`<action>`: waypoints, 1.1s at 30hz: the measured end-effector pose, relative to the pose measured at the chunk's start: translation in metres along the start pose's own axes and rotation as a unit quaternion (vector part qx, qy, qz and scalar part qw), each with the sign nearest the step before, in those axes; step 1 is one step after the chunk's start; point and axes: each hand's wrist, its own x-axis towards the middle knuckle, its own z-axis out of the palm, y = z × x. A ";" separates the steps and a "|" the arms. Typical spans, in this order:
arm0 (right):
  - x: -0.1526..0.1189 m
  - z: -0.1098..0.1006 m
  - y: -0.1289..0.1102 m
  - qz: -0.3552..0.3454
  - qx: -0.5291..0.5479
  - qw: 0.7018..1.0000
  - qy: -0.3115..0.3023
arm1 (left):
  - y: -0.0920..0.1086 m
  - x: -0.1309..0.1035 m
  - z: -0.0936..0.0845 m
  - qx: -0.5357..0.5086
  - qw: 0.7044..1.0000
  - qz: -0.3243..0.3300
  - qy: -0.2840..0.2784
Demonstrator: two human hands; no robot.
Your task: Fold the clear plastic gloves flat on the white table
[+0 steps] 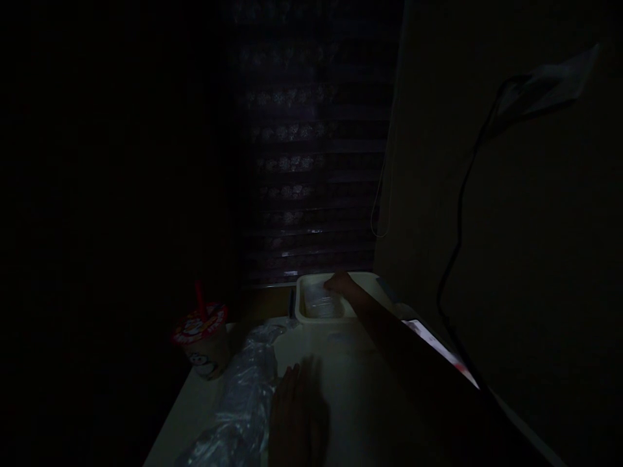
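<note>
The scene is very dark. My right hand (pixel 339 283) reaches forward into a white plastic bin (pixel 316 320), with its fingers curled at the edge of a clear plastic-wrapped bundle (pixel 321 301) inside. What exactly the bundle holds is too dim to make out. Near the front of the white table (pixel 350 389), my left hand (pixel 291 408) lies with fingers stretched out and nothing in them. Just left of it runs a long, crinkled clear plastic bag (pixel 248 383), beside the hand.
A drink cup (pixel 207 350) with a red printed lid and a red straw stands at the table's left edge. A lit phone screen (pixel 440 350) lies to the right, under my right forearm's side. A black cable (pixel 460 220) hangs from a wall socket (pixel 542 84). Blinds (pixel 292 162) cover the back.
</note>
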 end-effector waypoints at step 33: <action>-0.155 0.055 0.107 -0.359 -0.104 0.927 0.028 | 0.005 -0.005 -0.020 0.039 0.993 -0.017 -0.113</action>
